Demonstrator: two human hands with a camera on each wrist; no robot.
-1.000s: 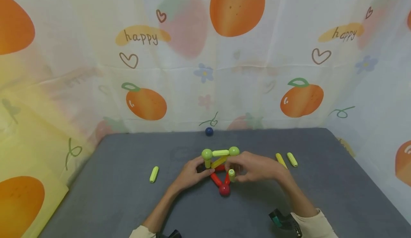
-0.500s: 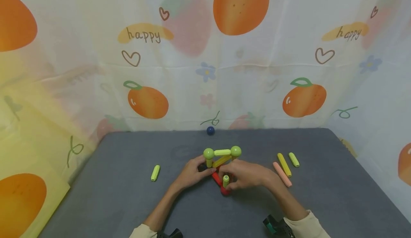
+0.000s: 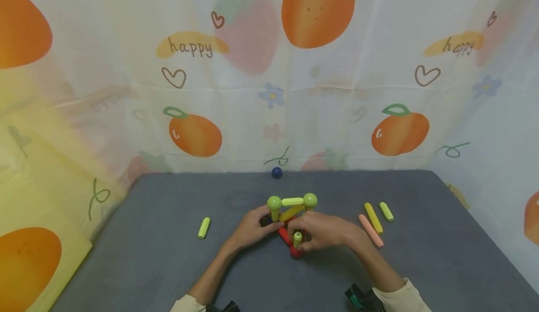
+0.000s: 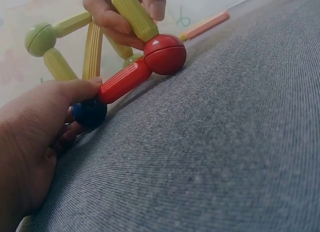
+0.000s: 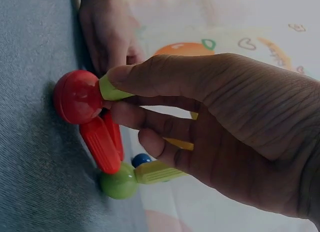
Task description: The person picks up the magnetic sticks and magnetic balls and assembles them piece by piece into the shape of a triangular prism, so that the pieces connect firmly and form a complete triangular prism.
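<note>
From here the right hand [image 3: 322, 230], the nearer one, pinches a green rod [image 3: 297, 240] standing roughly upright, lower end touching the red ball [image 4: 165, 54], while the left hand [image 3: 250, 228] grips a blue ball [image 4: 89, 113] farther back, leftward.

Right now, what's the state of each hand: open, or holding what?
Left hand: closed, holding the nearer glossy dark blue ball.
Right hand: closed, pinching the ribbed yellow-green stick, whose lower end touches the glossy red ball.
</note>
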